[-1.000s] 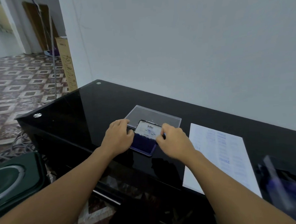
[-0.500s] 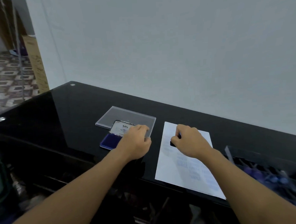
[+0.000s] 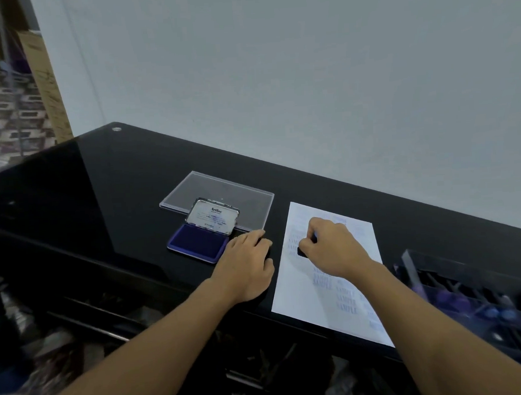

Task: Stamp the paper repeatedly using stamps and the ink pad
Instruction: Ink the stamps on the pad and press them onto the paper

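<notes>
The black glass table (image 3: pixel 102 205) carries everything, and both forearms reach across its near edge. The white paper (image 3: pixel 306 297) lies under the right hand, with its long axis running away from the person. Rows of blue "SAMPLE" imprints sit by the wrist and just left of the knuckles.

Outside the right forearm stands a dark compartmented organizer (image 3: pixel 468 277). It holds purple-tinted things too blurred to name, which may be more stamps.

Beyond the left hand's fingertips a clear plastic cover (image 3: pixel 253 203) lies flat, with nothing visible in it. Against its near edge sits the Artline ink pad (image 3: pixel 198 241). Its hinged lid is propped up on the far side and the blue pad is bared, long axis running left to right.

The left hand (image 3: pixel 248 267) rests palm down on the glass between the ink pad and the paper. Its fingers are loosely bent and hold nothing.

The right hand (image 3: pixel 331 245) pinches a small dark stamp (image 3: pixel 301 252), set down near the paper's left edge, apparently mid-press.

The left hand is nearer the pad, but the right hand holds the stamp. Re-inking would probably mean carrying it leftward past the left hand's fingertips.
</notes>
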The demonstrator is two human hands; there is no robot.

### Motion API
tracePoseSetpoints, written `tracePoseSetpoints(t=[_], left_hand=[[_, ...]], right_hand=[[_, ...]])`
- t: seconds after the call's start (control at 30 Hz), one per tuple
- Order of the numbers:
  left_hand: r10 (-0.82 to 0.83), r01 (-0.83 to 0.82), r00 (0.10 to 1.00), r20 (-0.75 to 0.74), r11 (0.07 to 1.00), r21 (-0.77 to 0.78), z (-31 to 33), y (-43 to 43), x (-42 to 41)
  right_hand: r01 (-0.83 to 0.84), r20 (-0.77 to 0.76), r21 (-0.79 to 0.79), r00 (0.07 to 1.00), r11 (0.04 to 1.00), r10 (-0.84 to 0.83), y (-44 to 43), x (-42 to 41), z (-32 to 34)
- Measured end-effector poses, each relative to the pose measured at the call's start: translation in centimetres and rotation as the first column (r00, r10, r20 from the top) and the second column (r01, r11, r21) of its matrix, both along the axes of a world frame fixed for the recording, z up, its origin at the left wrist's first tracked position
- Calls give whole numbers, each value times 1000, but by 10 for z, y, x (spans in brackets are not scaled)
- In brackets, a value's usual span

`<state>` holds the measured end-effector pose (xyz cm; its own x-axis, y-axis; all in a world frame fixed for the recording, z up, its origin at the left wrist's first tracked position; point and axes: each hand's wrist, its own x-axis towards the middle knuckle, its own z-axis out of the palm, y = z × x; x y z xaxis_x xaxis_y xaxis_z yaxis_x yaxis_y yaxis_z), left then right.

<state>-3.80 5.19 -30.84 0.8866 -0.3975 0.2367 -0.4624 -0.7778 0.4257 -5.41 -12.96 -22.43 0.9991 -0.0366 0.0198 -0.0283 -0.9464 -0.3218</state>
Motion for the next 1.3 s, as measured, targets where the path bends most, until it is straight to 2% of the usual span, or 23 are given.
tracePoseSetpoints(t=[0.27, 0.77, 1.1, 1.3], left_hand=[[27, -28, 998, 60, 1000, 10, -11, 0, -5], [16, -19, 997, 69, 999, 39, -10, 2, -8], [21, -25, 998, 53, 997, 72, -10, 0, -8], [24, -28, 999, 42, 994, 102, -9, 0, -8]], right_hand=[[-1, -44, -16, 999, 1000, 0, 4, 10, -17], [-5, -44, 10, 999, 1000, 5, 12, 17, -33], [64, 84, -45, 995, 997, -60, 19, 12, -49], [64, 102, -49, 993, 997, -59, 21, 10, -52]])
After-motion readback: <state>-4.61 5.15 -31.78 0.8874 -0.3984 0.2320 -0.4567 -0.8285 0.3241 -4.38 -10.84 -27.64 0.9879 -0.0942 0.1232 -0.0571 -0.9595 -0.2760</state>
